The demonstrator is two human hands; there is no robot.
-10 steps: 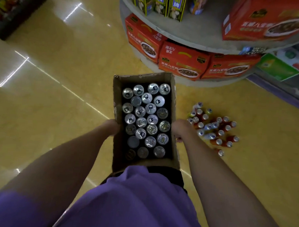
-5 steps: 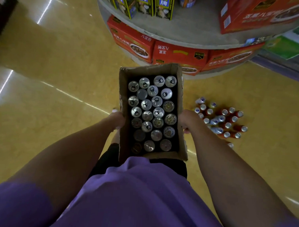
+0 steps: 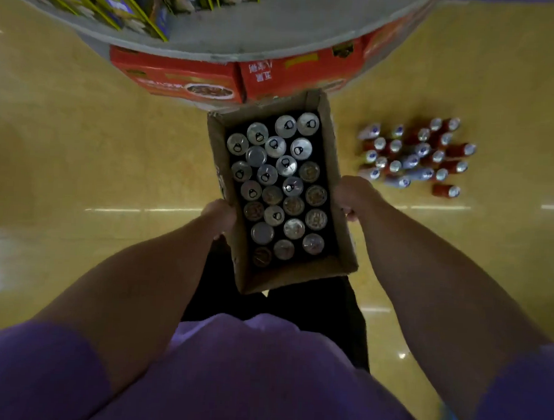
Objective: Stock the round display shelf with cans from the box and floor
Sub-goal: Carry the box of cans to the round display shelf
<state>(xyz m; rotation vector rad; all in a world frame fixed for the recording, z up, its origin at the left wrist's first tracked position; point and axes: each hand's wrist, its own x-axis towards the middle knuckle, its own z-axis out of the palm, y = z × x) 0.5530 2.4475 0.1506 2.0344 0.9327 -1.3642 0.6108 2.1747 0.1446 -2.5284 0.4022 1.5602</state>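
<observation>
Both hands grip the box (image 3: 342,244) by its long sides: the left hand (image 3: 220,215) clamps the wall at centre frame, and the right hand (image 3: 354,195) curls round the opposite wall, fingers tucked under the edge. Held between them, the box sits mid-frame, clear of the floor (image 3: 81,153), its far end almost under the rim of the shelf (image 3: 245,37) that arcs across the top of the frame. Inside, cans (image 3: 280,184) stand upright and tightly packed, lids up. More cans (image 3: 414,155) cluster loose on the floor at centre right, some upright and some lying on their sides. Red cartons (image 3: 186,75) line the shelf's lower tier, and yellow-edged packs (image 3: 126,3) stand at upper left on the grey tier above.

Judging by this, the step in hand is carrying the box to the shelf; no can has left it yet, so the stocking itself seems barely begun. The next move likely calls for setting the box down level, on the floor or on the bare grey patch of shelf, so a hand comes free to lift cans out. A full box is probably heavy, and tilting it could shift the load.
</observation>
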